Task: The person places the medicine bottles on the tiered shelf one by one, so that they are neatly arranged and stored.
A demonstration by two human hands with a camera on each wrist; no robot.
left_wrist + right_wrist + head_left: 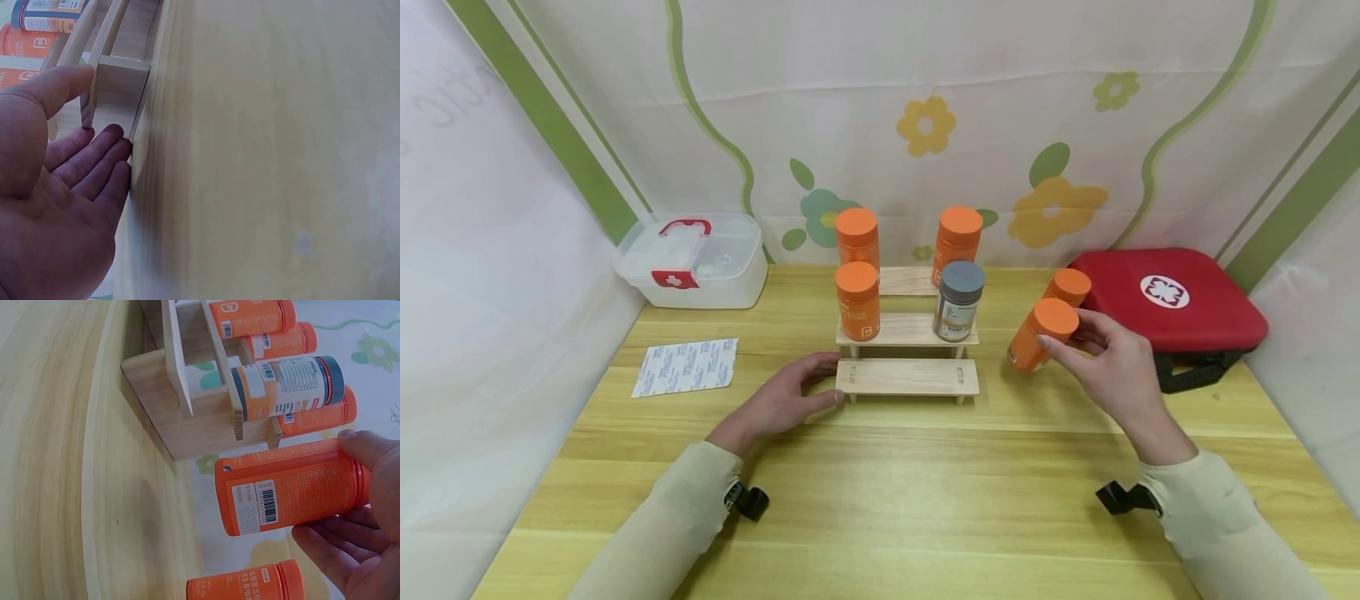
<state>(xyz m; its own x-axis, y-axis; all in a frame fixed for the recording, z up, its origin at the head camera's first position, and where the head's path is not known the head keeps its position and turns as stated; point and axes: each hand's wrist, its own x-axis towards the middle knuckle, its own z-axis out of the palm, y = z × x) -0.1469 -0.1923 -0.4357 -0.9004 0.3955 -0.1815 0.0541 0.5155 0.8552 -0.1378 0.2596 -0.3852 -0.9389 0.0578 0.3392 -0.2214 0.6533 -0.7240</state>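
Observation:
My right hand (pixel 1116 367) holds an orange supplement bottle (pixel 1032 343) by its lid end, thumb on one side and fingers on the other. The right wrist view shows its barcode label (pixel 256 506) and the bottle raised off the table, tilted. Another orange bottle (pixel 1067 286) stands just behind it. My left hand (pixel 786 396) is at the left end of a three-step wooden rack (pixel 906 377), its thumb and fingertips gripping the bottom step's end. On the upper steps stand several orange bottles, one in front at left (pixel 858 304), and a grey-lidded bottle (pixel 957 312). The bottom step is bare.
A clear first-aid box (pixel 722 267) with a red handle stands at the back left. In front of it lies a printed white sheet (pixel 685 367). A red first-aid case (pixel 1180 308) with a black handle lies at the right. A flowered curtain (pixel 1000 108) hangs behind the table.

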